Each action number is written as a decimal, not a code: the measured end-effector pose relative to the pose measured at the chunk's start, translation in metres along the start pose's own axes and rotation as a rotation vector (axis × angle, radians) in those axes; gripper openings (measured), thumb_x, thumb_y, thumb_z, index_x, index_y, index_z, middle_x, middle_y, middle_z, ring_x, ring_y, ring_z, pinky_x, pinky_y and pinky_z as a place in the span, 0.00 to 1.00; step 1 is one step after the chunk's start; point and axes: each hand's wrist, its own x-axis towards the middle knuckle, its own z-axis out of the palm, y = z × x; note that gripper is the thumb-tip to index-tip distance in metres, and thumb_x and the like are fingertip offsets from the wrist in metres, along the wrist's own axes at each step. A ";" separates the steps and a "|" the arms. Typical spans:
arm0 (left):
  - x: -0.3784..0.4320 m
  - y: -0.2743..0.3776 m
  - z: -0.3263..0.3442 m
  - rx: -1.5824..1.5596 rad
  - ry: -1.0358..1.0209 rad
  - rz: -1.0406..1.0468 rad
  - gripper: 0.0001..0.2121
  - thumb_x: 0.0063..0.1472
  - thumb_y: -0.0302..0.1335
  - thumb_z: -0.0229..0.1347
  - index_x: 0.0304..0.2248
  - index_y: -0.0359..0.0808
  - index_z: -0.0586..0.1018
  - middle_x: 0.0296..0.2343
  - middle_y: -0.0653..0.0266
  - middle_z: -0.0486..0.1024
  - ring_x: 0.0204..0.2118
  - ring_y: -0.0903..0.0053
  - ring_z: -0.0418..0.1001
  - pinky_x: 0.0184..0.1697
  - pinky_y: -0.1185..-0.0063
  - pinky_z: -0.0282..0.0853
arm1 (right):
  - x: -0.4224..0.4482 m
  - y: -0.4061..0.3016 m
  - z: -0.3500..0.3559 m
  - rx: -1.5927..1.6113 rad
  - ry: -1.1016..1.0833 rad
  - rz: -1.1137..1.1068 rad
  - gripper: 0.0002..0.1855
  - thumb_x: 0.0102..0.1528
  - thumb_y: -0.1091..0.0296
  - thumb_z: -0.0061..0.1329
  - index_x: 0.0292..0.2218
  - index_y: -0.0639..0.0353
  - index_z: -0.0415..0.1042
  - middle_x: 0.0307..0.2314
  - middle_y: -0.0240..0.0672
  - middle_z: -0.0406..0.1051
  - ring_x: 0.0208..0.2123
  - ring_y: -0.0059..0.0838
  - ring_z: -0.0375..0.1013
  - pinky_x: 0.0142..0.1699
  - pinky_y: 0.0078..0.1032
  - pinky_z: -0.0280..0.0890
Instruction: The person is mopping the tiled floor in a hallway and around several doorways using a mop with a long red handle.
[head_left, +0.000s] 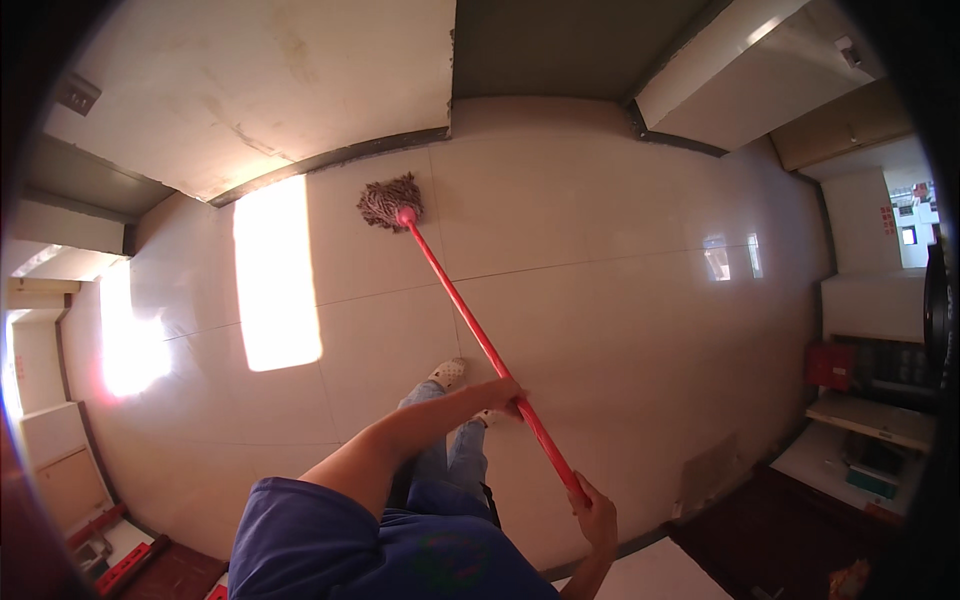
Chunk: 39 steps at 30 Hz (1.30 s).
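A string mop head with greyish-brown strands lies on the tiled floor, ahead and a little to the left. From its pink socket a red mop handle runs back towards me. My left hand is closed around the middle part of the handle. Near the handle's end, low at the right, my right hand grips it too. Parts of the fingers of both hands are hidden. My feet, in light clogs, stand on the floor left of the handle.
A pale wall with dark skirting rises just beyond the mop head; another wall corner stands at the upper right. Sunlight patches lie on the floor at the left. At the right are a red box, shelves and a dark red surface.
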 end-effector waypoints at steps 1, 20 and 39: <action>-0.010 -0.006 0.040 0.035 0.046 -0.144 0.11 0.48 0.28 0.39 0.26 0.24 0.60 0.23 0.47 0.64 0.25 0.61 0.66 0.25 0.66 0.64 | -0.017 0.017 -0.006 0.022 -0.026 0.132 0.18 0.41 0.64 0.41 0.36 0.58 0.60 0.19 0.40 0.65 0.18 0.27 0.64 0.25 0.18 0.58; -0.038 0.067 -0.025 0.058 0.705 0.413 0.14 0.46 0.39 0.39 0.23 0.35 0.63 0.15 0.65 0.65 0.16 0.75 0.64 0.16 0.74 0.62 | 0.070 -0.068 0.060 0.089 0.074 -0.358 0.16 0.44 0.66 0.37 0.36 0.61 0.58 0.23 0.48 0.62 0.25 0.40 0.63 0.28 0.23 0.58; -0.020 -0.079 0.179 -0.125 -0.389 -0.632 0.13 0.52 0.29 0.35 0.31 0.23 0.58 0.32 0.48 0.59 0.34 0.64 0.61 0.35 0.74 0.61 | -0.135 0.024 -0.084 -0.160 0.179 0.396 0.15 0.37 0.65 0.45 0.31 0.55 0.65 0.09 0.35 0.63 0.10 0.19 0.61 0.16 0.16 0.55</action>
